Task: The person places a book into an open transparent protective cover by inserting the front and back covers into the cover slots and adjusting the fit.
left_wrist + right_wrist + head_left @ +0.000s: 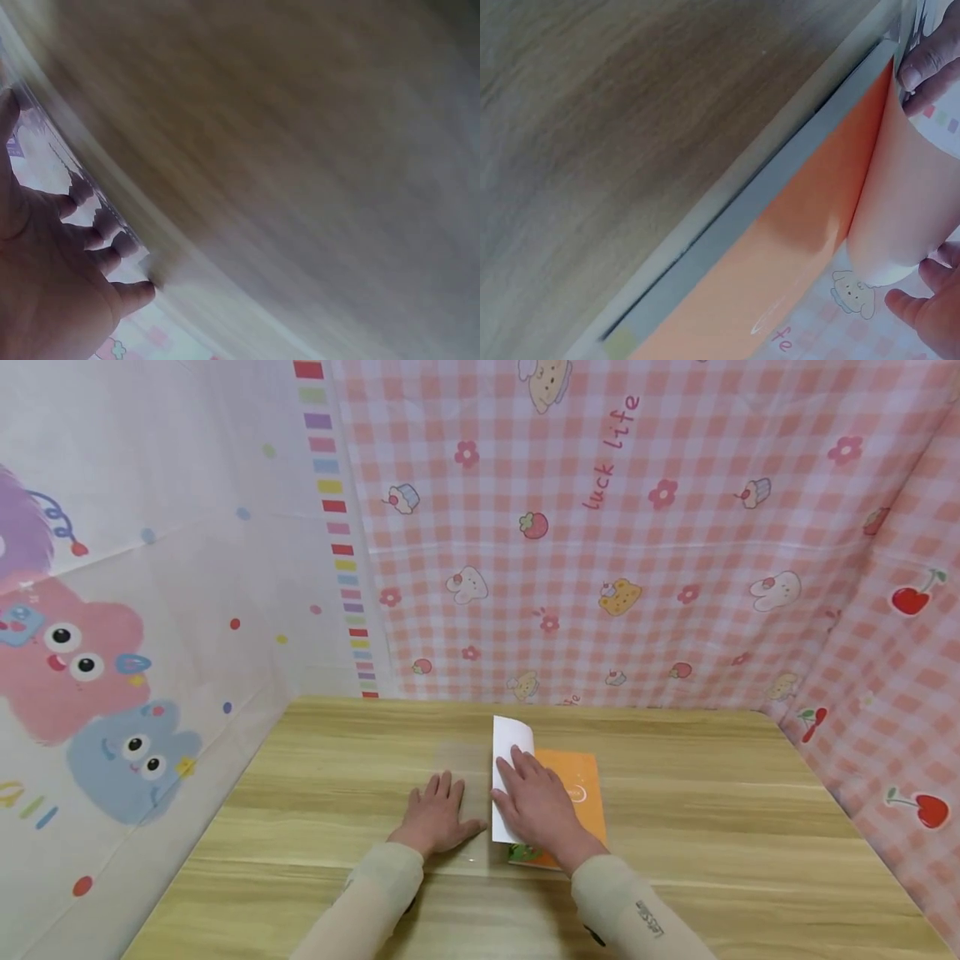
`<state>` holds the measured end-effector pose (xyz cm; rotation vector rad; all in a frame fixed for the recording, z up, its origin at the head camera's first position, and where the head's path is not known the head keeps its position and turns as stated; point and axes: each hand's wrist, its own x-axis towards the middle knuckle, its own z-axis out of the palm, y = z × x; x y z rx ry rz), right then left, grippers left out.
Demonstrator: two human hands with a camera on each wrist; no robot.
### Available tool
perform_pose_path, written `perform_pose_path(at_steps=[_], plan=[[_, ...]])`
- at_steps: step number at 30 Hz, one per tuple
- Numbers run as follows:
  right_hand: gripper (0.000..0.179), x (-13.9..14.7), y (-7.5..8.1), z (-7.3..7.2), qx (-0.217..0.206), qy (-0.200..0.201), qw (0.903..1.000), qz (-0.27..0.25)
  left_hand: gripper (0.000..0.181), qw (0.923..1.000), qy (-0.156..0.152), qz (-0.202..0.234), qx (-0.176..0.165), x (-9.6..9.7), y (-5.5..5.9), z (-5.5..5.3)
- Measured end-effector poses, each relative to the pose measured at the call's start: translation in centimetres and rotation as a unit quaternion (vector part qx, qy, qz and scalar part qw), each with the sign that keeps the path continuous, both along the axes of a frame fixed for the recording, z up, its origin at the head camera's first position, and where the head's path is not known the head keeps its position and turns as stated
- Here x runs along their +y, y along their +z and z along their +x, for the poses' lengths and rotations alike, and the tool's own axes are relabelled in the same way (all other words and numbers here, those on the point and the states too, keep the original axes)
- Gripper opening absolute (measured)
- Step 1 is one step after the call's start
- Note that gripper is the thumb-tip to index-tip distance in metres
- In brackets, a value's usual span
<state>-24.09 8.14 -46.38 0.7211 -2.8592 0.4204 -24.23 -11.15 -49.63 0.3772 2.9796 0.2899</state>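
Resting spread on clear film [467, 755] atop desk [712, 810], L hand [437, 817] sits left of orange-paged book [588, 777]. R hand [543, 806] is nearer, over book, w/ fingers extended on its curled white page [513, 734]. Book's long axis approx. fore-aft; no grip obs., either hand.

Wide room over the bench [712, 818], right of the orange booklet [585, 777] and left of the left hand [437, 818]. Lane between hands narrow: left thumb just beside the raised white page [512, 732], right hand [543, 806] across it. Checked cloth [570, 635] walls off far edge.
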Motion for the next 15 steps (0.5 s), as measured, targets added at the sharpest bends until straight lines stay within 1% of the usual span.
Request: perform_pose_path(at_steps=[1, 2, 8, 11, 15], plan=[[0.053, -0.01, -0.04, -0.05, -0.004, 0.001, 1.0, 0.001, 0.084, 1.0, 0.0, 0.001, -0.002, -0.02, -0.01, -0.01], [0.053, -0.01, -0.07, -0.09, -0.011, 0.001, 0.9999, 0.0, 0.083, 0.9999, 0.002, 0.001, -0.01, 0.06, 0.28, 0.12], [0.052, 0.0, -0.46, -0.58, -0.053, 0.007, 0.9986, 0.008, 0.077, 0.9997, -0.004, 0.02, -0.015, -0.14, 0.15, 0.13], [0.052, 0.0, -0.71, -0.79, -0.064, 0.014, 0.9977, 0.017, 0.075, 0.9994, -0.005, 0.032, -0.015, -0.22, 0.29, 0.28], [0.052, 0.07, -0.88, -0.83, -0.071, 0.019, 0.9972, 0.018, 0.074, 0.9994, -0.005, 0.028, -0.017, -0.25, 0.39, 0.41]])
